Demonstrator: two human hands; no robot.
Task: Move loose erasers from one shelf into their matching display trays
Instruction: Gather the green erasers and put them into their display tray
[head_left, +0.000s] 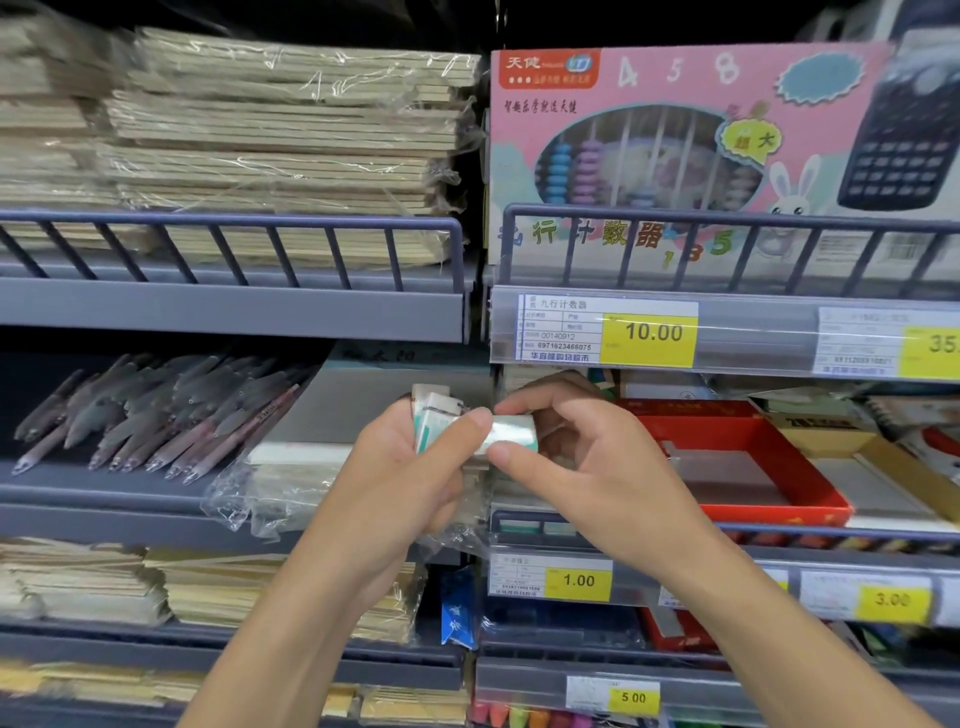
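Erasers (441, 415) in left grip (410, 467).

the pink abacus box (675, 150) reads 九行计数器 with 4 5 8 on top, its shelf tag (608, 332) shows 九行计数器, 6971623466075 and 10.00, and lower yellow price tags read 1.00 (578, 581), 3.00 (891, 600) and 5 00 (633, 698).

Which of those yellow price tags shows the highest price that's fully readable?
The 10.00 tag, under the pink abacus box; the others read 1.00, 3.00 and 5.00.
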